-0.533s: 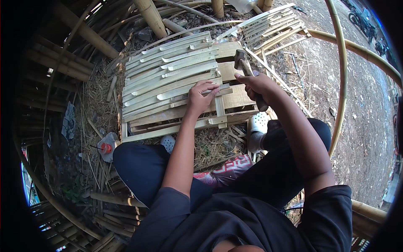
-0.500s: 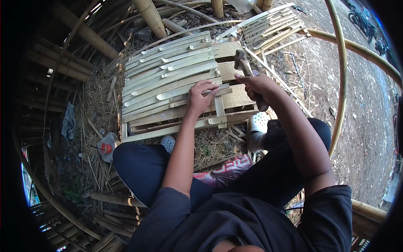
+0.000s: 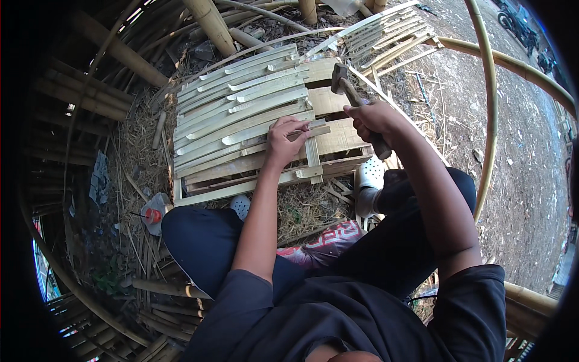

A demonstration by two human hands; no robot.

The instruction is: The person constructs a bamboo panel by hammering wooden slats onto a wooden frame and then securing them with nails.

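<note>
From the head view I see the right hand [image 3: 375,119] closed around the dark handle of a steel-headed hammer [image 3: 356,99]. The hammer head is raised above the far right part of a pale slatted panel of split bamboo strips [image 3: 241,114], clear of its surface. The handle runs from the head down through the fist and its butt end shows below the fingers.

The left hand [image 3: 284,140] rests on the panel, fingers curled and pinched together on a thin light bamboo slat [image 3: 313,130] that lies across the wider boards. I cannot tell whether a nail is held between the fingertips; the detail is too small.

The panel lies flat on the ground in front of the knees, on dry straw and bamboo offcuts. Its strips run roughly left to right, and a short upright cross-piece [image 3: 312,158] sits just right of the left hand.

I note a white perforated clog [image 3: 367,181] just beside the panel's near right corner. A small clear plastic bottle with a red cap [image 3: 154,212] lies on the ground near the left knee. Thick bamboo poles [image 3: 208,21] lie beyond the panel's far edge, and a long curved bamboo pole [image 3: 488,90] arcs along the right side.
</note>
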